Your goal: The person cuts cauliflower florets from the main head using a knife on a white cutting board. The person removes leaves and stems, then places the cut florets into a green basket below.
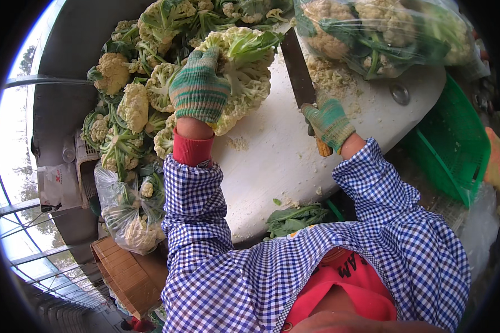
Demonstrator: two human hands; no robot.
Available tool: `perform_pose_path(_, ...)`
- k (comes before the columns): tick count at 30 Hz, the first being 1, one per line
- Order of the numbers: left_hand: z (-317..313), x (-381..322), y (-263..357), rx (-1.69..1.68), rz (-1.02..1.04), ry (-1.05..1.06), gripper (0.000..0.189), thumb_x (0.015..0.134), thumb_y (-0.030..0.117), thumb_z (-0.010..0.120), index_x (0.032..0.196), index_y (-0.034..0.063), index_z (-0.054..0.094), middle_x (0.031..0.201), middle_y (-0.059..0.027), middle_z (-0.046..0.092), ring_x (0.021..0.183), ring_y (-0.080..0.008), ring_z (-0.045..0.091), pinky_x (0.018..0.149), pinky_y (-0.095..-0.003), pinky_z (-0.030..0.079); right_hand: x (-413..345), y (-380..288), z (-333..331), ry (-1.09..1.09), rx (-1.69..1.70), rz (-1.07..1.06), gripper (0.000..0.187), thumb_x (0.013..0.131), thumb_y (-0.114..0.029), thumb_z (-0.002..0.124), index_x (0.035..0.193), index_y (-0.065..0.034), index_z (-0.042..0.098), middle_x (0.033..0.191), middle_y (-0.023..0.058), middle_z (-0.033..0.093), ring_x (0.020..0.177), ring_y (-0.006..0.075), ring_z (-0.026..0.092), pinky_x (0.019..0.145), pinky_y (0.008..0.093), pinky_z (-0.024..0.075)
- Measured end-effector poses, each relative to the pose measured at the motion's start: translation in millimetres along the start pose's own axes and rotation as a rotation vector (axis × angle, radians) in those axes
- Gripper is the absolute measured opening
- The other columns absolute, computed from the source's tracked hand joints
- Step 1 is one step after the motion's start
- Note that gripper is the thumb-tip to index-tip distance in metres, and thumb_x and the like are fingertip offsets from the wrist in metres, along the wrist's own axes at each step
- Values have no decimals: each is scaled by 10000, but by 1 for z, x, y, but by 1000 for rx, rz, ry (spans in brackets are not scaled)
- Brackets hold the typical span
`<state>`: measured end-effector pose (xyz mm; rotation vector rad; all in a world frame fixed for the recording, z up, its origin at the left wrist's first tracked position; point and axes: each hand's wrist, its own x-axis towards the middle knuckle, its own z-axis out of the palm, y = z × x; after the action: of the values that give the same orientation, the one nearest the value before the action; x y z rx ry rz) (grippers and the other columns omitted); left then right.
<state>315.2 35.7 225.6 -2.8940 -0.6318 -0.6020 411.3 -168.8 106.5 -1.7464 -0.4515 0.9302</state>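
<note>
My left hand (201, 85), in a striped knit glove, grips a large pale cauliflower head (250, 79) from its left side. Its green leaf stubs face up and to the right. In my gloved right hand (329, 118) is a wide-bladed knife (298, 70) with a wooden handle (323, 147). The blade points up and away from me, just right of the cauliflower and apart from its florets. Both hands are over a white tabletop (266, 162) strewn with cauliflower crumbs (333, 79).
Several cauliflowers (133, 106) are piled along the left and far side. A clear plastic bag of cauliflowers (379, 33) sits at the far right. Beside the table are a green plastic crate (450, 141), another filled bag (129, 212) and a cardboard box (129, 270). Leaves (298, 218) lie by the near edge.
</note>
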Motion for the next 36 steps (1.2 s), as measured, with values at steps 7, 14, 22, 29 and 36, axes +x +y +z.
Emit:
perform_pose_path(7,93,-121,22,-75,-393,-177,277,734,111,620,1005,81,670,1043,-159,648,935,-340,623,819,-413,504,22,20,35,-217,-755,43,298,866,-148,615,1124,-7,660,1214,202,587,1060,334,606,874,412,510)
perform_pose_path(14,59,-198,34,-369,-456,69,359,848,-20,565,1200,39,604,974,-161,649,831,-244,644,729,-333,528,39,42,20,-50,-850,-114,426,878,-279,548,1209,-11,575,1187,245,584,1046,377,594,903,435,492)
perform_pose_path(22,102,-266,17,-1385,-1170,-82,503,944,277,586,1382,69,455,1146,-66,593,955,-222,619,869,-354,511,27,37,3,-91,-963,-187,480,868,-234,536,1321,-77,516,1124,209,635,1032,350,609,911,461,494)
perform_pose_path(29,123,-164,18,-1508,-1186,34,502,855,244,689,1279,90,468,953,-81,631,676,-211,631,509,-319,538,27,49,16,-265,-841,-108,260,896,-176,554,1095,-31,641,1122,175,591,965,298,622,790,377,527)
perform_pose_path(36,38,-168,15,-419,-707,92,751,686,264,770,1325,3,475,1165,-245,558,1007,-386,582,893,-415,473,1,48,61,-431,-462,98,284,868,-151,575,1068,50,546,843,180,631,626,281,652,553,388,538)
